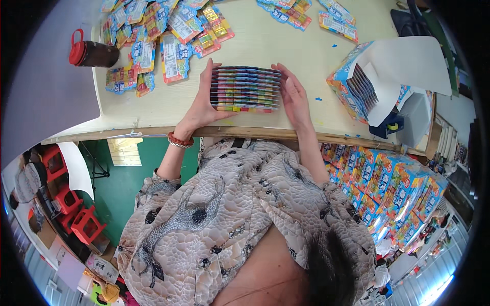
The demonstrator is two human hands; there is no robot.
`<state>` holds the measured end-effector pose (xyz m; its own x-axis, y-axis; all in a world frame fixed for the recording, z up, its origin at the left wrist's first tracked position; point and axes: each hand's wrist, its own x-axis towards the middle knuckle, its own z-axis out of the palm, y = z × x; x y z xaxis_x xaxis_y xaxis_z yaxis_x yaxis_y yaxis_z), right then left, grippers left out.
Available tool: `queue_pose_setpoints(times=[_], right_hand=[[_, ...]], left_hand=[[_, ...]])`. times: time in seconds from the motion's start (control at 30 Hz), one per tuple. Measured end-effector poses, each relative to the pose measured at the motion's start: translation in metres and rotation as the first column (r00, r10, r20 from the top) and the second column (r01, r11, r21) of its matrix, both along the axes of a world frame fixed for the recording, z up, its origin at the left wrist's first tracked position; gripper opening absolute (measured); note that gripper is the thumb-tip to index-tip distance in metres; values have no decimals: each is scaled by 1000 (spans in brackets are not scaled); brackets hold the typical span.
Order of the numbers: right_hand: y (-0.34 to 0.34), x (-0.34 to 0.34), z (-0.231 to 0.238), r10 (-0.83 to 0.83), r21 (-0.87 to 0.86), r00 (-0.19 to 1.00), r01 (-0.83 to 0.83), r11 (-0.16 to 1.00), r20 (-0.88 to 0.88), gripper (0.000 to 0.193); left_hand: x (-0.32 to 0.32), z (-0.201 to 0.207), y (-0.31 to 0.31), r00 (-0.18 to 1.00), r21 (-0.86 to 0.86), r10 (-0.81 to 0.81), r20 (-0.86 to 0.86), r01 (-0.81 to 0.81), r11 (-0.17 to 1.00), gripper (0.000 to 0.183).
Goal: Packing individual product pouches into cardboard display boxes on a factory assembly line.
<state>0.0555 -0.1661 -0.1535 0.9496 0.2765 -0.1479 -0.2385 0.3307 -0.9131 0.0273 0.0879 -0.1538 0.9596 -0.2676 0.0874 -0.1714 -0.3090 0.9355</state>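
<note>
Near the table's front edge, a neat stack of blister cards [245, 89] stands edge-up between my hands. My left hand [205, 102] presses against the stack's left side, its thumb along the near edge. On the other side my right hand [294, 96] rests along the right edges, fingers bent over the far corner. Several thin cards sit face to face in the stack, with coloured pieces showing between them. To the right, an open printed carton [352, 84] lies with its white flaps spread and holds a row of similar cards [363, 87].
Loose blister cards [176, 57] are heaped at the far left, with a few more cards [337, 23] at the far right. A dark bottle with a red lid [94, 51] lies beside the heap. Packed cartons [388, 178] are piled below the table at right; red stools [87, 224] stand left.
</note>
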Motion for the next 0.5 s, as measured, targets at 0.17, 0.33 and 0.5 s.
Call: queue_pose_setpoints(times=[0.17,0.33,0.5], right_hand=[[-6,3,-5,44,-12,999,-43,999,32,55],[-4,4,0,44,-66,998,-41,997,38,49],[-3,2,-4,-19,-203,997,32,979,69,40]], left_hand=[[0,2,-1,1000,-24,9,-12,-9,1000,130],[0,3,1,1000,69,-12,27,10,998,133],[3,6,-4,999,-27,-31,-15,30,999,131]])
